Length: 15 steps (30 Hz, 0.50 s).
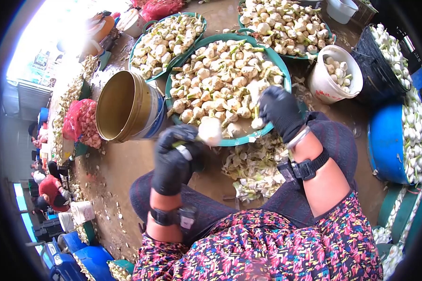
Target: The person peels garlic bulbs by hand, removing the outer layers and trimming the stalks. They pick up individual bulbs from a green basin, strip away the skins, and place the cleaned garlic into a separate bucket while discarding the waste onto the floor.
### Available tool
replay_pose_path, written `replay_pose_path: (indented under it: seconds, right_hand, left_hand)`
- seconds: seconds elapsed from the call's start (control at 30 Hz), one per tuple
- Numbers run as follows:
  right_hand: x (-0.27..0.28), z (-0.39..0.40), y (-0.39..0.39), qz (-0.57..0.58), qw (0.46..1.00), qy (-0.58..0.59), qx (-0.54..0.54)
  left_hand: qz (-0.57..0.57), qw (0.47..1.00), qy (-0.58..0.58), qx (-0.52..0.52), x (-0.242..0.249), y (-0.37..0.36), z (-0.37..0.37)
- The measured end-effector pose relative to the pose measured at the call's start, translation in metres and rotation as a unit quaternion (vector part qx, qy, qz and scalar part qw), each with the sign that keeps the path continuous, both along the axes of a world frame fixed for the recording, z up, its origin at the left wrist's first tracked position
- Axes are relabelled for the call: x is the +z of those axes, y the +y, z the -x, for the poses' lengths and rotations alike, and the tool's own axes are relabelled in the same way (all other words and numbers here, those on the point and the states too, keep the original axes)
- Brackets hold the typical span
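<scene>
My left hand, in a black glove, is closed at the front left of a green tub. A pale garlic bulb, blurred, sits at its fingertips by the rim. A small whitish-green piece shows among these fingers; I cannot make out what it is. Over the tub's right side, my right hand, also black-gloved, has its fingers curled by the stem of another garlic bulb. Its grip is partly hidden. Stemmed garlic bulbs heap the tub.
Left of the tub stands a tilted empty bucket. A white bucket of trimmed bulbs is at the right, beside a black container and a blue barrel. Peelings lie between my knees. Another person is far left.
</scene>
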State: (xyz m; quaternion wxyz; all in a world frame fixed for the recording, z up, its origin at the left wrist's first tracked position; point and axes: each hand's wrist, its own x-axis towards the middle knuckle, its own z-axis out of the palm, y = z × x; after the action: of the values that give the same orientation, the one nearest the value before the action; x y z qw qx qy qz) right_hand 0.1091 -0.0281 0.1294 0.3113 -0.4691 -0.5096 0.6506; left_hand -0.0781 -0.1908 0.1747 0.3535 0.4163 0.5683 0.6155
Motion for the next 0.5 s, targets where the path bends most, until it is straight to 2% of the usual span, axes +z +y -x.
replay_pose_path:
  seconds: [0.03,0.07,0.1,0.13,0.17,0.23,0.3,0.33,0.37,0.43,0.47,0.5]
  right_hand:
    - [0.001,0.000,-0.006,-0.002,0.993,-0.077,0.089]
    - [-0.006,-0.003,-0.010,-0.052,0.955,-0.119,0.268]
    - [-0.007,-0.002,-0.018,-0.119,0.898,-0.091,0.414]
    - [-0.007,0.002,-0.023,-0.121,0.824,-0.124,0.539]
    - [-0.005,0.001,-0.031,-0.148,0.801,-0.132,0.564]
    - [0.016,0.007,-0.036,-0.090,0.880,-0.114,0.453]
    - [0.028,0.013,-0.039,-0.056,0.955,0.046,0.287]
    - [0.022,0.017,-0.039,-0.084,0.951,0.144,0.260]
    - [0.020,0.023,-0.045,-0.095,0.959,0.155,0.219]
    - [0.012,0.019,-0.040,-0.096,0.958,0.136,0.234]
    - [0.011,0.018,-0.038,-0.095,0.958,0.136,0.232]
    - [0.012,0.017,-0.034,-0.073,0.973,0.135,0.171]
  left_hand:
    - [-0.027,0.999,0.031,0.017,0.003,0.003,0.018]
    - [-0.023,0.999,-0.013,0.037,0.011,0.003,0.032]
    - [-0.018,0.997,-0.057,0.057,0.023,0.004,0.039]
    - [-0.018,0.997,-0.024,0.071,0.031,0.006,0.039]
    - [-0.019,0.997,-0.020,0.072,0.032,0.007,0.037]
    - [-0.003,0.997,0.080,0.002,0.026,0.011,0.027]
    - [0.004,0.997,0.072,-0.030,0.015,0.012,0.013]
    - [0.025,0.998,0.036,-0.043,0.012,0.013,0.003]
    - [0.045,0.997,0.002,-0.055,0.010,0.012,-0.004]
    - [0.070,0.996,0.007,-0.048,0.001,0.009,-0.004]
    - [0.072,0.995,0.048,-0.054,0.002,0.008,-0.004]
    - [0.072,0.992,0.089,-0.061,0.004,0.008,-0.003]
